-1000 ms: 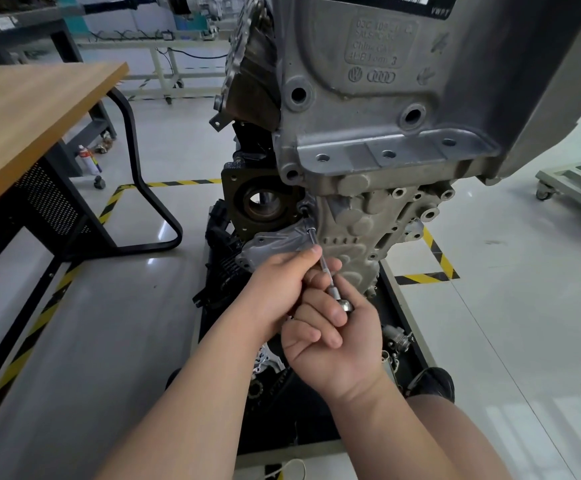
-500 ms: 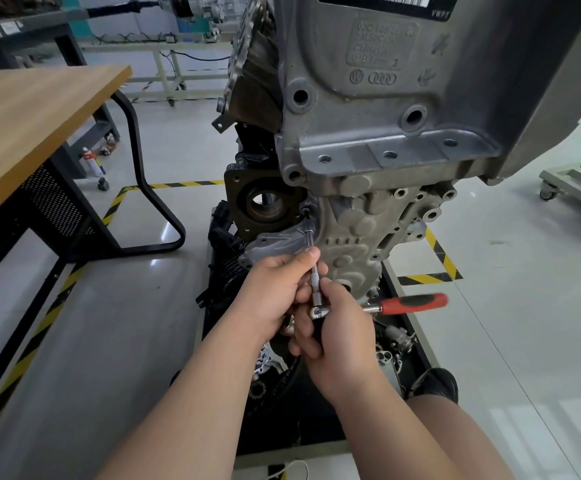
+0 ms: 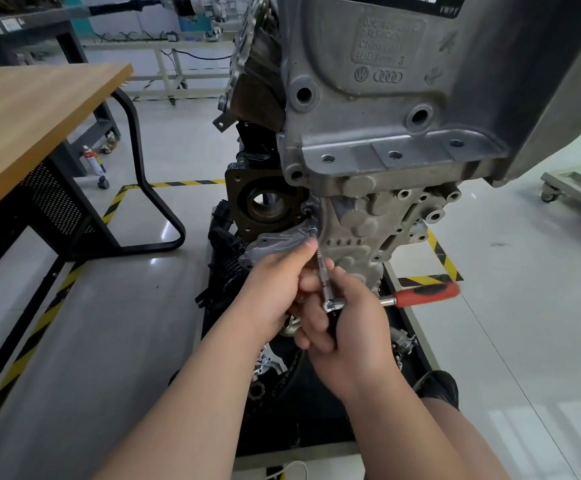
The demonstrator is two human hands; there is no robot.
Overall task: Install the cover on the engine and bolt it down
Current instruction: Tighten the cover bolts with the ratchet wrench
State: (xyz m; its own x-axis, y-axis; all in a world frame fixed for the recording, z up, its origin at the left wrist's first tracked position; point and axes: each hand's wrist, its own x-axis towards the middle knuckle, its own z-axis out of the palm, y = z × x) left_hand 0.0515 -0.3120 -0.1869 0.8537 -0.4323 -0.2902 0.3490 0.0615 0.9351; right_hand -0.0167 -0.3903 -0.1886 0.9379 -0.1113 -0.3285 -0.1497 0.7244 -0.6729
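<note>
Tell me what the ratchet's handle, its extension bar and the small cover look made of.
Ratchet handle: red, matte, probably plastic or rubber grip.
Extension bar: bright, glinting metal, likely chromed steel.
Cover: dull grey, ribbed, seemingly cast aluminium.

Both hands meet low in front, bare forearms reaching forward
The left hand (image 3: 275, 289) comes in from the left, fingers and thumb pinching the thin shaft (image 3: 322, 268) of the ratchet (image 3: 420, 295); the right hand (image 3: 351, 330), touching it, curls its fingers round the ratchet's head, back of the hand facing up
</note>
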